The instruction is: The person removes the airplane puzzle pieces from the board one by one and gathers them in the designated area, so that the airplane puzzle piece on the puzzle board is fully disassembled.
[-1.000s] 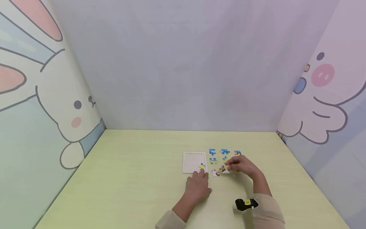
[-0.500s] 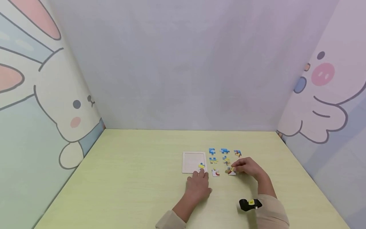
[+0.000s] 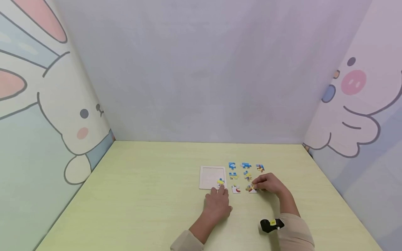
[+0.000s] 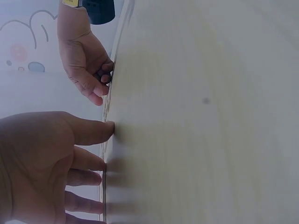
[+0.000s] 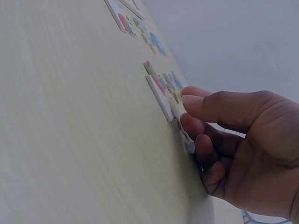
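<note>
My left hand (image 3: 217, 205) lies with fingers stretched out over the near edge of a white puzzle frame (image 3: 200, 177). Its fingertips rest by a yellow and blue puzzle piece (image 3: 220, 181) in the frame's near right corner. In the left wrist view, the left thumb touches the table. My right hand (image 3: 269, 183) pinches the right side of a white, red and yellow puzzle piece (image 3: 251, 190) at table level. In the right wrist view this piece (image 5: 160, 98) lies before the thumb, the other fingers are curled, and another piece (image 5: 188, 145) shows partly beneath them.
Several loose puzzle pieces lie right of the frame, such as a blue one (image 3: 246, 165), one with a red edge (image 3: 260, 167), and a white and red one (image 3: 236, 189). A grey wall (image 3: 207, 87) stands behind the table (image 3: 141, 195).
The right hand has shifted right with the white, red and yellow piece, then slightly back left. The left hand stays in place at the frame.
</note>
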Available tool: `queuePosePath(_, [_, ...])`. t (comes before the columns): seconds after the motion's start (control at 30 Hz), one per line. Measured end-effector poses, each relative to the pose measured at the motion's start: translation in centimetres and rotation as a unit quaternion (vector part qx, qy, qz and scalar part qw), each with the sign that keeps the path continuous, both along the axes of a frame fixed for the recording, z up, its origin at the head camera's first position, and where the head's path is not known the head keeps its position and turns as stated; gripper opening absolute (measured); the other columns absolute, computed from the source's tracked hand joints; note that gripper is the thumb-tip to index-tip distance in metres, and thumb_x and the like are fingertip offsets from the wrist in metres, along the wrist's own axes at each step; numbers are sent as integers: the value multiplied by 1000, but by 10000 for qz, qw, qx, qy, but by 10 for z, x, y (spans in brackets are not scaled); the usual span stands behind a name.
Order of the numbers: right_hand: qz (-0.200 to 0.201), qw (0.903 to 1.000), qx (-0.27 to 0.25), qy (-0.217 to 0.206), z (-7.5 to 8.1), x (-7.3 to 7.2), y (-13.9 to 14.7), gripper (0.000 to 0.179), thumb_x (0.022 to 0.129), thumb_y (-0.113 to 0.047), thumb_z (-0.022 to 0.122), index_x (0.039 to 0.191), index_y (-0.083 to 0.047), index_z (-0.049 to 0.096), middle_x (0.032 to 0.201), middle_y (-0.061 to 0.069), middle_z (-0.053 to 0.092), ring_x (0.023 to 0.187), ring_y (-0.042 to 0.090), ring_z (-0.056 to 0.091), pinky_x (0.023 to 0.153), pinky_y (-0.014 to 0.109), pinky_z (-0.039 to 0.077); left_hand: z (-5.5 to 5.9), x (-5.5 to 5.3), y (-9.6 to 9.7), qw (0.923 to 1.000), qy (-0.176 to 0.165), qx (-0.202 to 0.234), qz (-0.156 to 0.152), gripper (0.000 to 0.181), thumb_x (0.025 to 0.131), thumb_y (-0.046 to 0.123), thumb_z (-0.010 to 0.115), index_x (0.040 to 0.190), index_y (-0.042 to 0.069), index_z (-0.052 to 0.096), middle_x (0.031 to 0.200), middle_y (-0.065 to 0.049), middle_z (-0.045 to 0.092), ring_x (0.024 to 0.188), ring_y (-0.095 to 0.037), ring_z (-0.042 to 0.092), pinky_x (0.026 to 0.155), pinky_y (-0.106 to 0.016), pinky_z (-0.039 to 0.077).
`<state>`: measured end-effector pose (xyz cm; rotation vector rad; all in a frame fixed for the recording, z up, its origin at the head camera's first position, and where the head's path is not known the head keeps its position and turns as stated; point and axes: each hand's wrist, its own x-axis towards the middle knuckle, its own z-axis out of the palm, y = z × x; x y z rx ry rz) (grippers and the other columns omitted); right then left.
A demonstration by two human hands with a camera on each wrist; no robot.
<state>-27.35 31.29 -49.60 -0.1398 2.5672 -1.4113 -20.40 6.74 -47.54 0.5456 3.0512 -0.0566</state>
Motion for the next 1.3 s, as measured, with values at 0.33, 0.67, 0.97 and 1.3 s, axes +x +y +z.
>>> queuePosePath(0.33, [-117,9999,-68,14,1,2,-2,14,81,-3,68,93,3,70,81,5,63,67,18,49,59,31,43,3,3,-1,9999,118,20,-2,59,81,49,65,128,12,56,135,-6,45,99,-25,47,72,-37,44])
queuePosePath(0.67, [53,9986,99,510,18,8,-18,16,83,-3,65,98,4,68,78,4,60,70,18,51,62,34,44,4,4,-6,9990,302,319,-92,53,79,48,67,119,14,61,129,-12,48,108,-32,48,78,-43,44])
queuePosePath(0.97, [271,9963,-232,779,18,6,-40,22,83,-2,66,102,8,64,74,4,56,63,16,49,54,30,43,7,-14,-28,9949,649,707,-298,46,80,45,68,115,15,61,104,-6,55,90,-25,53,72,-41,43])
queuePosePath(1.3, [115,9962,-272,824,9,-2,-68,17,84,0,64,101,3,66,75,3,56,62,17,47,49,31,42,0,-41,-50,9920,812,967,-55,40,83,38,67,115,15,63,113,-5,56,99,-25,54,73,-43,43])
